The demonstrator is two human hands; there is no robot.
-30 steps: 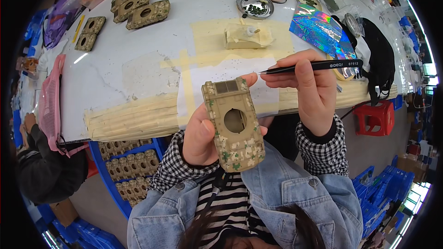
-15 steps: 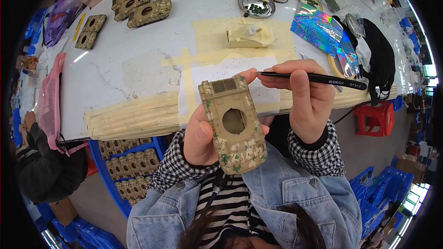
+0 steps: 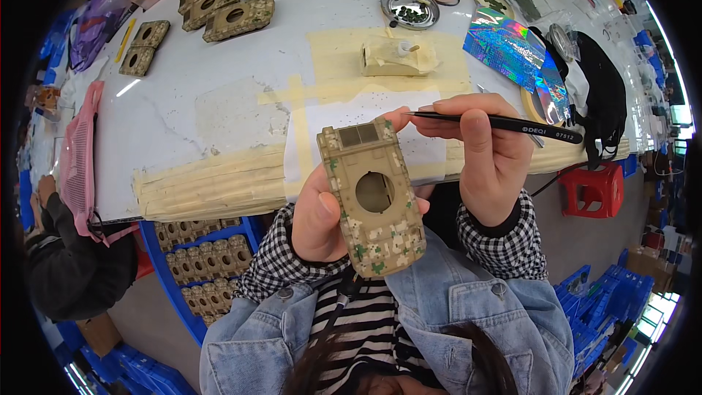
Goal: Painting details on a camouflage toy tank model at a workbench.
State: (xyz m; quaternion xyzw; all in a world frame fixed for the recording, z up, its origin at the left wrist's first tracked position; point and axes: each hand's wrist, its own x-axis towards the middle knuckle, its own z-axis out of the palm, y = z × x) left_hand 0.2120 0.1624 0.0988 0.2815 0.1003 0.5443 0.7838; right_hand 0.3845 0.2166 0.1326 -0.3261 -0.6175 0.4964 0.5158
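Note:
My left hand (image 3: 319, 212) grips a tan, camouflage-patterned toy tank hull (image 3: 344, 186) with a round hole in its top. The thumb presses on its left side, and a fingertip shows past its upper right corner. Between thumb and fingers of my right hand (image 3: 488, 153) lies a pair of black tweezers (image 3: 504, 124), tip pointing left. That tip is at the left fingertip beside the hull's upper corner; whether it pinches anything is too small to tell. Below both hands' work lies a white paper sheet (image 3: 431, 148) taped to the table.
More camouflaged hulls (image 3: 240, 19) sit at the far left. Beyond the paper stands a taped block (image 3: 395, 60). A round metal dish (image 3: 426, 17) holds small dark green bits, near a shiny holographic sheet (image 3: 504, 47). A blue crate (image 3: 172, 278) of hulls stands below the table edge, a red stool (image 3: 596, 189) at right.
The view has shifted very slightly. Both hands, the hull and the tweezers keep nearly the same pose.

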